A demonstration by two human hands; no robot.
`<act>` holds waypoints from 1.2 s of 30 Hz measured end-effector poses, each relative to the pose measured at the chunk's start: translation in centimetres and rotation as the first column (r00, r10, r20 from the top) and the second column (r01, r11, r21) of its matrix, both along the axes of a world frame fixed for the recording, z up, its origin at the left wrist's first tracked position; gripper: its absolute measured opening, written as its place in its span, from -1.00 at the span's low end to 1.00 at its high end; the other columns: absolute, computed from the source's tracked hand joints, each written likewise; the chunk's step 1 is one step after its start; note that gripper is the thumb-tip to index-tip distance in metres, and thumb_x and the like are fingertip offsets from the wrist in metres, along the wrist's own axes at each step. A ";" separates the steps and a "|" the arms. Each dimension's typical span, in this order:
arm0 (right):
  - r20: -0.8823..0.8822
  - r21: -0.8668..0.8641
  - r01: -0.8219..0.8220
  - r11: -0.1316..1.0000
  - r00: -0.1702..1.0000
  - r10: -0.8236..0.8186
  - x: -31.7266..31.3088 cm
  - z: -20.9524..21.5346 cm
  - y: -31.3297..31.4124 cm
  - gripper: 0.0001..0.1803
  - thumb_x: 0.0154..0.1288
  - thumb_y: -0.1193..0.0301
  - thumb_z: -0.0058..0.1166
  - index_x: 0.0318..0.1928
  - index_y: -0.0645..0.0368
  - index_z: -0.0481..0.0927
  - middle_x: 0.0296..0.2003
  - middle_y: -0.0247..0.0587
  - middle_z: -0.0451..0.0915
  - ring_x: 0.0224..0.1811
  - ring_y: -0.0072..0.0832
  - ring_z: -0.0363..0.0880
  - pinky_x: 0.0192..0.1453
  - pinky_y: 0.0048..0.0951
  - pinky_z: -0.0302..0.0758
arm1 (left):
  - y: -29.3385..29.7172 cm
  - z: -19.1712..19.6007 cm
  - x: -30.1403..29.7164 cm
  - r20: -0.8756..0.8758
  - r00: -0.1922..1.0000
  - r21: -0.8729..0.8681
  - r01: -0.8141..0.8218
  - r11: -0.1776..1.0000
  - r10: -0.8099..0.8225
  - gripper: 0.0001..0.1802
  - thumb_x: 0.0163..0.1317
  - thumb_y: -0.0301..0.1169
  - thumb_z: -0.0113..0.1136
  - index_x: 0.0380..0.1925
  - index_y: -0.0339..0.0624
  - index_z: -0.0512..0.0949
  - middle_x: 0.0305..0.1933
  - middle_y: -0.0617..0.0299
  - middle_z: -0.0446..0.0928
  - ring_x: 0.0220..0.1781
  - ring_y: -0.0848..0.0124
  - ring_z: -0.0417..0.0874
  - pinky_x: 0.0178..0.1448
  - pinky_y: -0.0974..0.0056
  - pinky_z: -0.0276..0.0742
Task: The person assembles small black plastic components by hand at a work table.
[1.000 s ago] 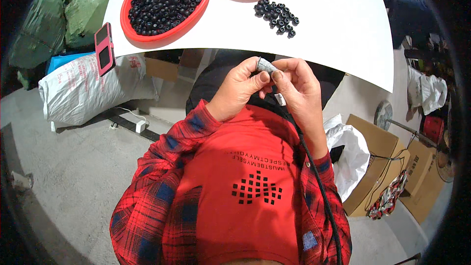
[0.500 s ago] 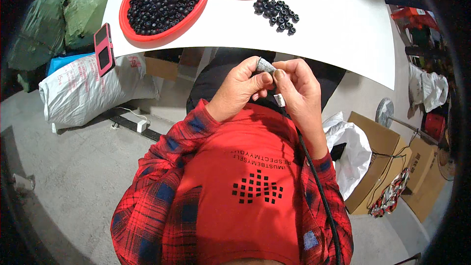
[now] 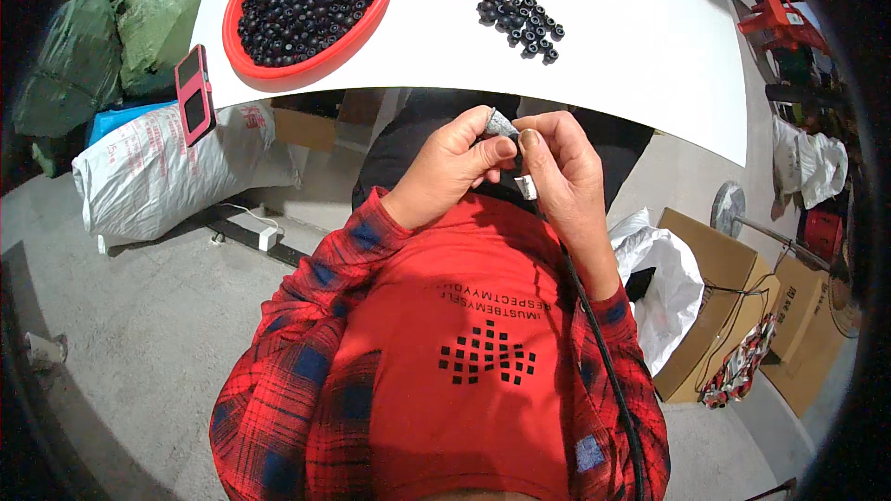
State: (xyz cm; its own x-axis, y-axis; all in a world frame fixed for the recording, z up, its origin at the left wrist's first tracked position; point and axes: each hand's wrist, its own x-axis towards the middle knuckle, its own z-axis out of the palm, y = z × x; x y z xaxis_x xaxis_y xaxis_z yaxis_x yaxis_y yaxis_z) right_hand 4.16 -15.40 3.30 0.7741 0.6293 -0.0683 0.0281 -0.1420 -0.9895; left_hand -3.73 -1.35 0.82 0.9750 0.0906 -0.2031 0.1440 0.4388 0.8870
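Left grip [image 3: 452, 170] and right grip [image 3: 560, 167] are together pinching a small grey metal connector [image 3: 502, 124]. A black cable [image 3: 594, 334] is trailing below the right grip. Loose black rubber rings [image 3: 520, 17] are lying beyond, on the white table [image 3: 640, 65].

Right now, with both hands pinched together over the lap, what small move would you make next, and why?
Probably seat the small grey piece onto the black cable. The left hand pinches that piece, and the right hand holds the cable's end against it, so the parts already meet.

— What's the room like?
— A grey concrete floor [image 3: 121, 353], with a white table [image 3: 640, 65] standing on it.
— And around it?
— Green sacks [image 3: 102, 46] and a white sack [image 3: 158, 176] at the left, cardboard boxes [image 3: 733, 306] at the right.
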 end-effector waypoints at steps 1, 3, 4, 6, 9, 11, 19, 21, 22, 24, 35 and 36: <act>0.006 -0.020 -0.010 1.000 1.000 0.010 0.0 0.1 0.0 -0.87 0.36 0.49 -0.03 -0.15 0.28 0.49 -0.45 -0.35 0.54 -0.40 -0.72 0.49 -0.32 -0.64 0.43 | 0.0 0.0 0.0 0.014 1.000 0.044 0.013 0.999 -0.014 -0.83 0.34 -0.25 0.08 -0.21 -0.08 0.46 -0.43 0.48 0.41 -0.49 0.73 0.32 -0.47 0.61 0.18; 0.018 -0.035 -0.020 0.999 1.000 0.020 0.2 0.1 -0.1 -0.87 0.36 0.49 -0.04 -0.16 0.29 0.49 -0.43 -0.35 0.54 -0.40 -0.72 0.49 -0.31 -0.64 0.44 | -0.1 0.0 0.0 0.010 1.000 0.023 0.008 1.000 -0.008 -0.82 0.35 -0.24 0.08 -0.21 -0.08 0.46 -0.43 0.49 0.41 -0.49 0.73 0.32 -0.47 0.61 0.17; 0.030 -0.050 -0.029 0.998 0.999 0.030 0.3 0.1 -0.2 -0.87 0.37 0.49 -0.05 -0.16 0.29 0.49 -0.42 -0.35 0.53 -0.39 -0.71 0.50 -0.30 -0.64 0.44 | -0.2 0.0 0.1 0.006 1.000 0.002 0.003 1.000 -0.003 -0.82 0.35 -0.22 0.07 -0.21 -0.07 0.46 -0.44 0.49 0.40 -0.49 0.73 0.32 -0.47 0.61 0.16; -0.081 0.028 -0.013 1.000 0.997 0.016 0.3 0.7 0.0 -0.87 0.37 0.50 -0.06 -0.16 0.30 0.49 -0.40 -0.36 0.53 -0.39 -0.71 0.50 -0.29 -0.65 0.45 | -0.1 0.0 0.1 0.007 1.000 -0.017 0.011 1.000 -0.010 -0.81 0.34 -0.22 0.08 -0.21 -0.07 0.45 -0.44 0.50 0.40 -0.48 0.73 0.32 -0.47 0.61 0.16; -0.219 0.090 0.013 0.996 0.976 0.007 0.5 0.9 0.1 -0.86 0.38 0.50 -0.07 -0.16 0.31 0.49 -0.36 -0.36 0.53 -0.37 -0.69 0.52 -0.27 -0.65 0.46 | -0.2 0.2 0.1 -0.001 1.000 -0.044 0.002 0.999 -0.002 -0.80 0.34 -0.20 0.09 -0.20 -0.06 0.45 -0.44 0.50 0.39 -0.48 0.73 0.32 -0.46 0.61 0.16; -0.242 0.076 0.016 0.997 0.970 0.003 0.5 1.0 0.1 -0.86 0.39 0.50 -0.08 -0.15 0.32 0.48 -0.35 -0.35 0.53 -0.35 -0.68 0.53 -0.26 -0.65 0.47 | -0.3 0.3 0.0 -0.006 1.000 -0.052 -0.012 0.999 0.012 -0.79 0.34 -0.20 0.09 -0.21 -0.06 0.45 -0.45 0.50 0.38 -0.47 0.73 0.32 -0.45 0.61 0.17; -0.196 0.100 -0.003 0.995 0.980 0.023 0.5 0.4 0.4 -0.85 0.38 0.47 -0.02 -0.14 0.30 0.48 -0.38 -0.34 0.56 -0.35 -0.70 0.53 -0.27 -0.66 0.45 | -0.2 0.5 0.0 0.035 0.999 -0.023 -0.005 1.000 0.006 -0.79 0.34 -0.23 0.08 -0.16 -0.08 0.44 -0.39 0.50 0.39 -0.43 0.72 0.33 -0.37 0.60 0.21; -0.189 0.105 -0.006 0.994 0.982 0.026 0.5 0.4 0.4 -0.85 0.38 0.47 -0.02 -0.14 0.30 0.48 -0.39 -0.34 0.56 -0.36 -0.71 0.52 -0.29 -0.66 0.44 | -0.2 0.5 -0.1 0.041 0.999 -0.036 0.012 0.999 -0.010 -0.81 0.36 -0.25 0.06 -0.19 -0.09 0.41 -0.36 0.48 0.38 -0.42 0.72 0.33 -0.38 0.60 0.23; -0.182 0.107 -0.004 0.994 0.983 0.023 0.5 0.4 0.5 -0.85 0.37 0.47 -0.02 -0.15 0.30 0.48 -0.40 -0.34 0.56 -0.38 -0.71 0.52 -0.30 -0.66 0.44 | -0.1 0.4 -0.1 0.042 0.999 -0.036 0.010 0.999 -0.009 -0.81 0.36 -0.25 0.06 -0.19 -0.09 0.41 -0.36 0.48 0.38 -0.42 0.72 0.33 -0.38 0.60 0.23; -0.176 0.108 -0.002 0.994 0.984 0.021 0.5 0.4 0.6 -0.85 0.37 0.47 -0.01 -0.15 0.30 0.48 -0.40 -0.35 0.56 -0.39 -0.72 0.51 -0.31 -0.66 0.44 | 0.1 0.3 -0.1 0.048 0.999 -0.028 0.020 0.999 -0.018 -0.81 0.36 -0.25 0.06 -0.18 -0.10 0.41 -0.36 0.47 0.39 -0.42 0.73 0.33 -0.39 0.60 0.23; -0.094 0.010 -0.031 0.999 0.995 0.032 0.0 0.9 0.2 -0.88 0.31 0.49 0.04 -0.19 0.28 0.50 -0.47 -0.34 0.56 -0.43 -0.72 0.50 -0.36 -0.63 0.44 | 0.1 0.8 -0.9 -0.041 0.999 -0.128 0.029 0.991 -0.035 -0.80 0.35 -0.25 0.08 -0.21 -0.12 0.42 -0.37 0.43 0.44 -0.45 0.71 0.38 -0.42 0.61 0.28; -0.004 -0.065 -0.083 0.994 0.997 0.083 0.0 1.4 0.0 -0.88 0.30 0.49 0.04 -0.20 0.29 0.50 -0.49 -0.32 0.55 -0.45 -0.70 0.50 -0.37 -0.62 0.45 | 0.2 0.9 -1.3 -0.060 0.996 -0.129 0.053 0.990 -0.061 -0.80 0.35 -0.25 0.08 -0.21 -0.12 0.42 -0.37 0.42 0.44 -0.46 0.71 0.38 -0.43 0.61 0.29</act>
State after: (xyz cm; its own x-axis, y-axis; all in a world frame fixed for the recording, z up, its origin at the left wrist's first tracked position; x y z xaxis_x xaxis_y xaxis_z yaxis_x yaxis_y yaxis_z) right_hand 4.14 -15.42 4.73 0.7194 0.6855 -0.1122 0.0413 -0.2035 -0.9782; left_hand -4.98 -1.12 1.71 0.9626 0.0049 -0.2710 0.2261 0.5368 0.8128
